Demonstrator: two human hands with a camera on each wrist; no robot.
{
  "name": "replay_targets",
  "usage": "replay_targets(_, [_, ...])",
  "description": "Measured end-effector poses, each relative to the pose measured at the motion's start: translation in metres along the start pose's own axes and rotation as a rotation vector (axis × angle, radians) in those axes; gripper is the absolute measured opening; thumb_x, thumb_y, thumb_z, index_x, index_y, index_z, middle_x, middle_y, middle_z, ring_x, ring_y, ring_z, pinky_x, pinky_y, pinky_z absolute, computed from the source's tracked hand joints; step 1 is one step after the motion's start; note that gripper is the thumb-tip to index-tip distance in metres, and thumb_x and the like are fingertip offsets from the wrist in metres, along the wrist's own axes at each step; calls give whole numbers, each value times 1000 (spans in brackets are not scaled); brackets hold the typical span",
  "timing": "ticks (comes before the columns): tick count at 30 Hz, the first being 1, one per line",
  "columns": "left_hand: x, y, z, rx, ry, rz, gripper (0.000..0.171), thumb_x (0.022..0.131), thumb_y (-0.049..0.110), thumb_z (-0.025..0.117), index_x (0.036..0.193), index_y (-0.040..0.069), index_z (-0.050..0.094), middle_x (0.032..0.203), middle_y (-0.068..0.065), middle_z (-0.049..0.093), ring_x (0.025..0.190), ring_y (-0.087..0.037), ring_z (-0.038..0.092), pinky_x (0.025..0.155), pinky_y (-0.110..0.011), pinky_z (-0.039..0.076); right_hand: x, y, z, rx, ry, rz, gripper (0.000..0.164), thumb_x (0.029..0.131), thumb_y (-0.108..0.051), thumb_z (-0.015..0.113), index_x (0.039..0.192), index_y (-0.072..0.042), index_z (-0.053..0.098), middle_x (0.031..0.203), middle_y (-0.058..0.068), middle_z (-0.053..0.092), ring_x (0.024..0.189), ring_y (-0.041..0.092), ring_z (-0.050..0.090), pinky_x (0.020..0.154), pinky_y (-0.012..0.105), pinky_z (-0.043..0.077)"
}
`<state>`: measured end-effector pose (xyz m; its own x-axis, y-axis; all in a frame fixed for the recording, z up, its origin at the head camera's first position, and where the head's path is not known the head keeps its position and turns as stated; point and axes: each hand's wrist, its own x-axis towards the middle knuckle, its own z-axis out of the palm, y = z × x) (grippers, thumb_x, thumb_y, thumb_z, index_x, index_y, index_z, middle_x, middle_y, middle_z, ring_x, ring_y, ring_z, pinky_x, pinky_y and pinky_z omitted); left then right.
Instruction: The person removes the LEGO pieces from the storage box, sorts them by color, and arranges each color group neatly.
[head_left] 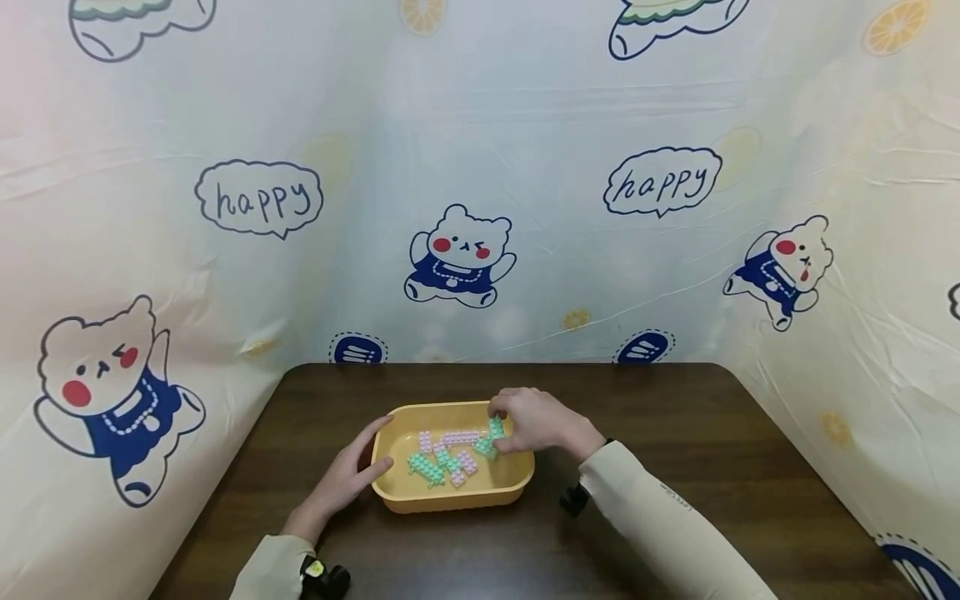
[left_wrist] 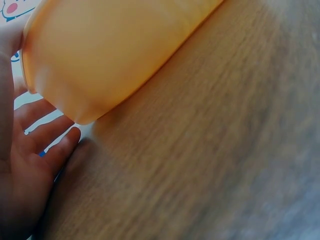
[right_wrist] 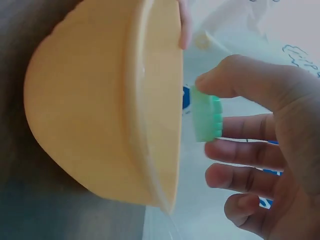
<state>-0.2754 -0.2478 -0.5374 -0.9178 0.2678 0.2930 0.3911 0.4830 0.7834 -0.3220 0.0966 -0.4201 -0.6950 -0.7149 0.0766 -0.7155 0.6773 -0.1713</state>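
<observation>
green brick (right_wrist: pixel 206 119) pinched by right hand (head_left: pixel 534 422) above yellow tub (head_left: pixel 457 492), frame centre; left hand (head_left: pixel 347 478) spread against tub's left wall.

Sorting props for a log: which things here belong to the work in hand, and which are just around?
In hand:
right hand pinching a green brick
left hand touching the yellow tub
loose bricks inside

Just around:
table
bear-print cloth
</observation>
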Motion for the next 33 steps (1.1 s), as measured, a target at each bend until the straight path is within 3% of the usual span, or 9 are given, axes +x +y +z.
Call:
replay_targets(9, [2,0,-2,38,0,-6,64,95,29,62,151,18,34,154,-8,38,134,-31,47,104,-51,40,-12,25,-13,82,170,57,37,79,-38,74,110,-18,66,101,-9,59,79,8,53,68,24,48])
replay_targets(16, [2,-1,-2,42,1,-12,63,95,29,62,151,21,34,154,-9,39,133,-31,47,104,-51,40,-28,58,-3,170,305,66,33,78,-32,75,106,-17,66,95,-7,56,78,10,52,65,24,48])
replay_targets(23, [1,0,0,34,-3,-17,63,95,28,62,151,23,33,153,-9,39,131,-31,49,102,-43,43,-41,78,19,242,302,90,33,78,-30,77,106,-16,66,97,-5,57,83,20,57,68,25,48])
replay_targets(33, [0,2,1,37,7,-8,63,94,27,62,151,21,34,154,-8,39,133,-31,47,103,-47,41,-46,94,49,301,251,153,31,77,-25,80,103,-17,66,93,-6,57,80,9,53,67,23,48])
